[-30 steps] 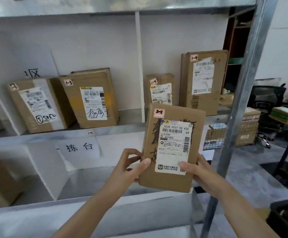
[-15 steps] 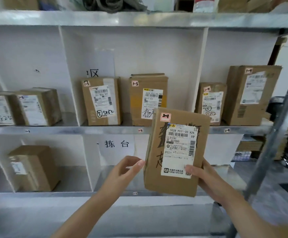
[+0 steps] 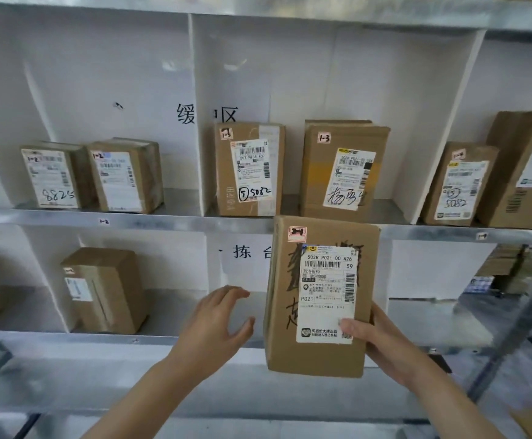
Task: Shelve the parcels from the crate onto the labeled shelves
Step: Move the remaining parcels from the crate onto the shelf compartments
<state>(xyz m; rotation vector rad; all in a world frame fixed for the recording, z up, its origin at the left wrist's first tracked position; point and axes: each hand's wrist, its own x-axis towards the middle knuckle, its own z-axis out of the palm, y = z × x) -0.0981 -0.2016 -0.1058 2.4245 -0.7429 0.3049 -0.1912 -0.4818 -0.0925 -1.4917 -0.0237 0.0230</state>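
**Stiff carton, held one-handed**

Head view: the cardboard parcel (image 3: 321,296) stood upright before the middle shelf (image 3: 163,221) front edge. The right hand (image 3: 381,346) gripped its lower right corner, and the left hand (image 3: 217,324) was spread just beside it. Probably rigid and light; side edges grip best.

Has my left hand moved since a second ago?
Yes. The left hand let go of the parcel and shifted left, from right of the paper sign to below it.
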